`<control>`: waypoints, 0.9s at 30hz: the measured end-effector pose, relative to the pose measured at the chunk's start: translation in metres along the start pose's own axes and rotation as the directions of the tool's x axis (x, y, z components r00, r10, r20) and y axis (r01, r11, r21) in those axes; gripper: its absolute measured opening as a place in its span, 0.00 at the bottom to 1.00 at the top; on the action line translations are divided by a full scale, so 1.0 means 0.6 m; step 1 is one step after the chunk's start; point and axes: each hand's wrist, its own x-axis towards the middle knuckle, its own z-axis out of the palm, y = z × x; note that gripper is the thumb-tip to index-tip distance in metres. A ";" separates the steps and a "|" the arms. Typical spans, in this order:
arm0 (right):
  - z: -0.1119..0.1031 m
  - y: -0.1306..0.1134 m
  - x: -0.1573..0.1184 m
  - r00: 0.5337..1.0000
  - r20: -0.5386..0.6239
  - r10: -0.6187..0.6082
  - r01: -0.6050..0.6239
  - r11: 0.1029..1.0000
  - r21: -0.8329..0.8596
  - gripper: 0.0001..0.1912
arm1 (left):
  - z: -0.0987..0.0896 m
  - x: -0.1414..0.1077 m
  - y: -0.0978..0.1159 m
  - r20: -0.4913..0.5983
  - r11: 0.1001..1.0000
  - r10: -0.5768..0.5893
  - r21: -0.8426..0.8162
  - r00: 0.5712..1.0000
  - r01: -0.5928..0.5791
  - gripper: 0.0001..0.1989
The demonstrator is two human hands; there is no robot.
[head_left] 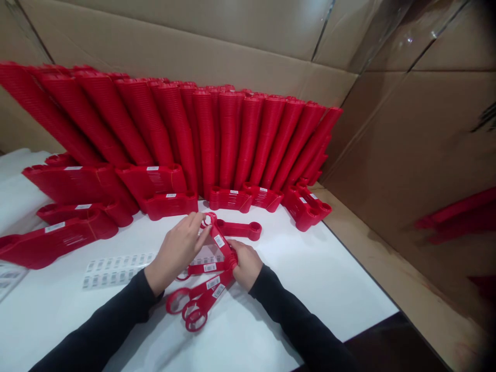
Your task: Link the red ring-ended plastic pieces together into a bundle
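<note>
Head view. The left hand [180,248] grasps the ring end of a red plastic piece [217,238] between thumb and fingertips, near the middle of the white surface [310,268]. The right hand [245,266] is clenched around the gathered ends of a fan of red pieces [201,292], holding them together. The fan spreads from the right hand toward the near edge of the surface; each piece ends in a ring and bears a small white barcode label. One further single piece [238,229] lies flat just beyond the hands, touching neither hand.

A sheet of barcode labels [116,268] lies to the left of the left hand, toward the left edge of the surface.

Along the far edge, tall stacks of red pieces [217,139] lean against a cardboard wall [194,46]. Shorter labelled bundles [170,204] lie in front of the stacks, extending toward the far left corner. Cardboard panels [418,155] stand beyond the right edge. Their contents cannot be determined.
</note>
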 end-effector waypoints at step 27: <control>-0.009 0.007 0.003 0.998 -0.056 -0.030 0.031 0.999 0.019 0.23 | -0.059 0.006 -0.046 0.554 0.906 0.256 -0.422 0.792 0.003 0.17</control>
